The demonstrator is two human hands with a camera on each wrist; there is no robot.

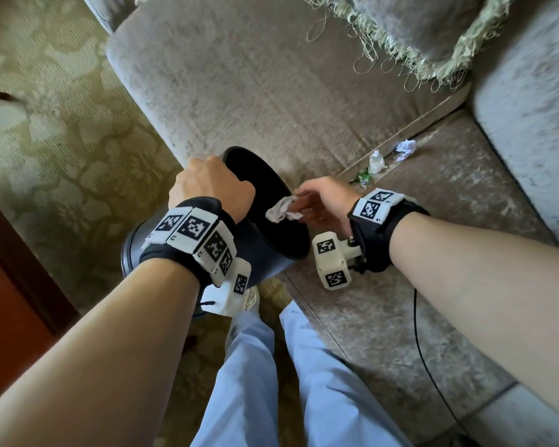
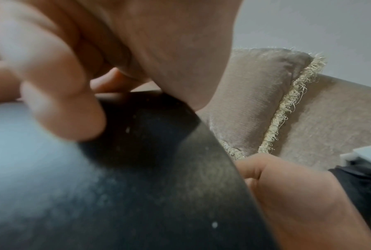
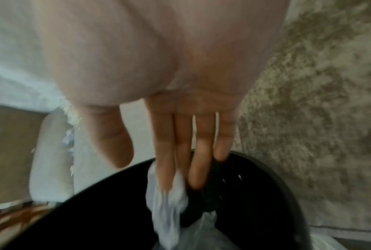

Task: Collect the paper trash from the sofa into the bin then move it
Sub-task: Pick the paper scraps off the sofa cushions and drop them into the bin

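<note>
A black round bin (image 1: 268,256) is tilted with its mouth toward the grey sofa seat (image 1: 255,91). My left hand (image 1: 213,188) grips its near rim, thumb on the outer wall (image 2: 148,186). My right hand (image 1: 317,201) reaches over the bin's mouth. Its fingers (image 3: 193,162) are straight and the thumb stands apart. A crumpled white paper (image 1: 283,212) hangs at the fingertips, over the dark inside (image 3: 167,211). More trash lies in the sofa seam: a white paper ball (image 1: 405,146), a white scrap (image 1: 375,162) and a green-white bit (image 1: 363,176).
A fringed cushion (image 1: 417,27) leans at the sofa's back, with the armrest (image 1: 530,108) to the right. Patterned carpet (image 1: 46,124) covers the floor on the left. My legs in light blue trousers (image 1: 288,382) stand against the sofa's front edge. Clear plastic (image 3: 201,233) lies inside the bin.
</note>
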